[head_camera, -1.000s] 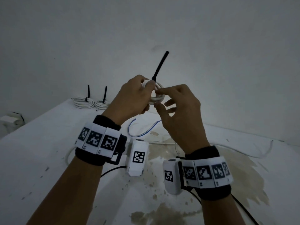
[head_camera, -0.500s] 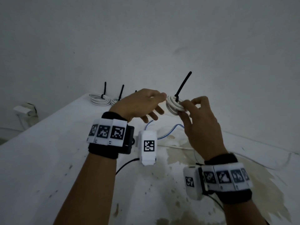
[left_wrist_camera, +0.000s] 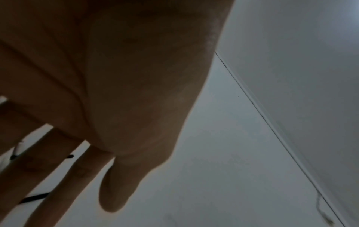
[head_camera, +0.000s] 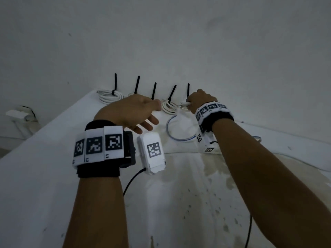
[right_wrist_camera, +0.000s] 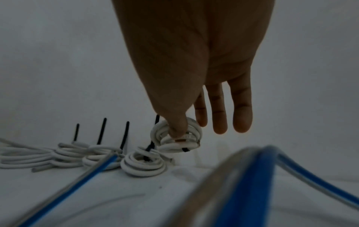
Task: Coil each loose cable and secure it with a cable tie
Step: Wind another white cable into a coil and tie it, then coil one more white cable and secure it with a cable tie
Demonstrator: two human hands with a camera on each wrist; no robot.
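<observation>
Coiled cable (right_wrist_camera: 178, 138) pinched by right hand (right_wrist_camera: 194, 64), apparently thumb against forefinger; left hand (head_camera: 132, 111) loosely spread

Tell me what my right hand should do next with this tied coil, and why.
Probably lower it the last bit and let go. Your right hand pinches the tied coil by thumb and a finger, just above the table, at the end of the row next to the last coil. Its tie is on, and your left hand holds nothing. The blue cable is still loose.
</observation>
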